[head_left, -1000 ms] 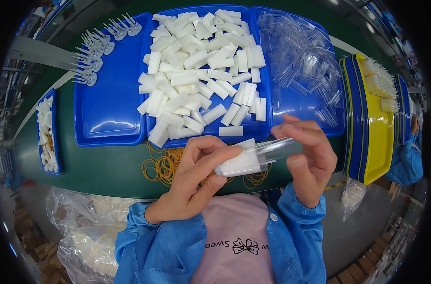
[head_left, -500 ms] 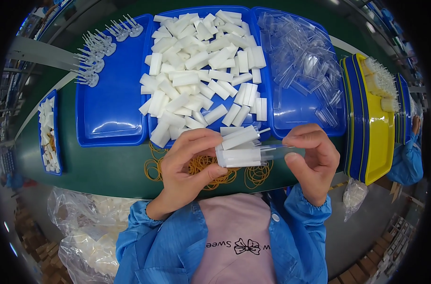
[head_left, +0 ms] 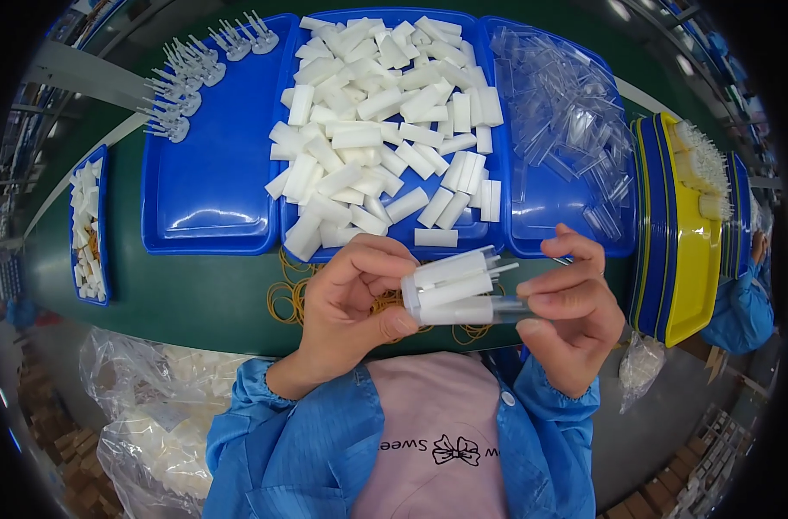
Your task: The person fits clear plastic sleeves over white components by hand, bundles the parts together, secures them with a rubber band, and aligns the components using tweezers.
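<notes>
My left hand (head_left: 346, 303) is closed around a clear plastic pronged base (head_left: 410, 296), held sideways above the table's near edge. White rectangular blocks (head_left: 456, 287) sit along the base, and thin clear prongs stick out to the right between them. At the right, my right hand (head_left: 580, 316) pinches the end of a clear plastic strip (head_left: 508, 310) between thumb and fingers. The strip's left part lies against the lowest white block. Fingers hide part of the base and the strip's tip. Beneath my hands, brown rubber bands (head_left: 287, 298) lie loose on the green table, partly covered.
Beyond my hands stand a blue tray of white blocks (head_left: 359, 134), a blue tray of clear strips (head_left: 567, 112) and a blue tray (head_left: 208, 246) with pronged bases. Stacked trays (head_left: 692, 298) stand right. A narrow blue tray (head_left: 105, 216) lies far left, and plastic bags (head_left: 152, 432) lie below.
The held bundle has tilted and shifted slightly right, and its white blocks spread differently. My right fingers have moved lower along the clear strip. The whole view has shifted a little.
</notes>
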A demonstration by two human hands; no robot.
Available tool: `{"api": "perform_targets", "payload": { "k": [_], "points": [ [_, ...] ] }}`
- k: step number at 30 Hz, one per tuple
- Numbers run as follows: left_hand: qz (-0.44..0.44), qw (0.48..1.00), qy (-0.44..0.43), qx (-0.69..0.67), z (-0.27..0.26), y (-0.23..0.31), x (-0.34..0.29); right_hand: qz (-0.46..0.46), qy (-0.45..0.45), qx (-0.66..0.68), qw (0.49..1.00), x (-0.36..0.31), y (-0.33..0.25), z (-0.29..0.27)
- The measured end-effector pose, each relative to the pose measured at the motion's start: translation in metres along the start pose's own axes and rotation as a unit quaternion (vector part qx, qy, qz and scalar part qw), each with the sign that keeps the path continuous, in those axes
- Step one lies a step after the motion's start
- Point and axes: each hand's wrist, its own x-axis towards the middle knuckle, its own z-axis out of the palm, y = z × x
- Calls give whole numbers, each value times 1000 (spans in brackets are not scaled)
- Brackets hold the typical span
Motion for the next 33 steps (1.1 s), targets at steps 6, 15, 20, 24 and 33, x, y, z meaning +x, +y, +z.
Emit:
{"api": "perform_targets", "payload": {
  "k": [6,15,20,24,33],
  "points": [
    [29,999,-19,17,6,1,-6,2,-13,23,1000,-7,-3,8],
    [27,999,-24,11,2,-1,-4,10,-17,33,999,-7,-2,12],
    [-38,998,53,-14,11,12,1,-26,-76,13,997,3,3,5],
    [-39,997,53,32,-3,6,-3,11,-8,-37,999,13,14,-29],
    [-45,991,130,1,-4,5,-6,76,-34,-571,817,7,82,-78]
  ]
}}
